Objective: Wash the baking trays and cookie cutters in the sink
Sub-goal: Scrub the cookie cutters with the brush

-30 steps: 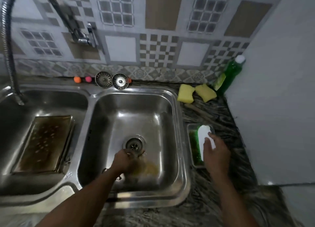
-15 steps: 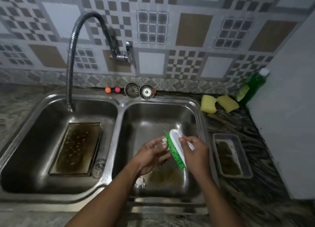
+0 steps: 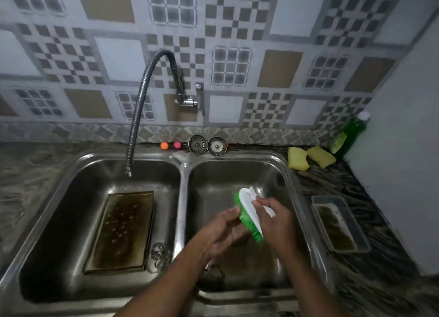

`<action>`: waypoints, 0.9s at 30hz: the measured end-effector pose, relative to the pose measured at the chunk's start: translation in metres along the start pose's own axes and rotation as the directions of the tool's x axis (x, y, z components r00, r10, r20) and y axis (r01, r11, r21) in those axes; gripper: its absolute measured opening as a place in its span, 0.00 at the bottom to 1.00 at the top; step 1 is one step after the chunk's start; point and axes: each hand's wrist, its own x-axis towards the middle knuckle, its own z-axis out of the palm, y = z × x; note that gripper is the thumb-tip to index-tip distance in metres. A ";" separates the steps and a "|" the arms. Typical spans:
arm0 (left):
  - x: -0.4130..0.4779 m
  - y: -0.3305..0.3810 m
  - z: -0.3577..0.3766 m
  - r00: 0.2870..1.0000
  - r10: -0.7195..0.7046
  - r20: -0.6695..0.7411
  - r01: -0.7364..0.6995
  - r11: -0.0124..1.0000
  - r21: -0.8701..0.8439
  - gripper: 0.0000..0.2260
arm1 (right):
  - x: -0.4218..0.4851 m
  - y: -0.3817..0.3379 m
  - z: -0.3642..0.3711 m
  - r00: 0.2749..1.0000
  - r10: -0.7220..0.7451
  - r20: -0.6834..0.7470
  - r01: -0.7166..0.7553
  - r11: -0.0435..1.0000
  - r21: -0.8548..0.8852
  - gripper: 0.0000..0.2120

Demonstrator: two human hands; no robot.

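My right hand [image 3: 276,221] grips a scrub brush [image 3: 247,203], white on the back with green bristles, over the right basin of the steel double sink [image 3: 183,197]. My left hand [image 3: 222,232] is curled against the bristles around a small item, apparently a cookie cutter, which the fingers hide. A large greasy baking tray [image 3: 123,228] lies flat in the left basin. Beside its near right corner sits a round metal piece [image 3: 161,255] that looks like another cutter. A small dirty tray [image 3: 327,197] stands on the counter to the right of the sink.
A flexible faucet [image 3: 142,102] hangs over the left basin with no water running. Two sink strainers [image 3: 206,145] and two small balls [image 3: 170,145] sit on the back ledge. Two yellow sponges [image 3: 308,158] and a green soap bottle [image 3: 351,133] stand at the back right, by a white wall.
My right hand lifted the brush off the small counter tray and carried it over the right basin. My left hand rose from the basin floor to meet the bristles. The view tilted up.
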 end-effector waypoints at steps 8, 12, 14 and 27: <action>0.030 0.024 -0.011 0.993 0.055 -0.100 0.007 0.843 0.537 0.11 | 0.011 0.007 0.018 0.956 0.142 -0.257 -0.132 0.990 0.058 0.06; 0.040 0.030 -0.031 0.957 0.281 0.065 -0.207 0.513 0.833 0.30 | 0.024 0.008 0.006 0.981 0.138 -0.139 -0.121 0.984 0.128 0.03; 0.040 0.029 -0.030 0.955 0.257 0.150 -0.263 0.493 0.829 0.25 | 0.028 0.010 0.006 0.994 0.111 -0.017 -0.109 0.989 0.095 0.01; 0.034 0.014 -0.005 0.979 0.191 -0.076 -0.181 0.976 0.118 0.09 | 0.039 0.000 0.001 0.995 0.032 0.093 -0.042 0.994 0.105 0.02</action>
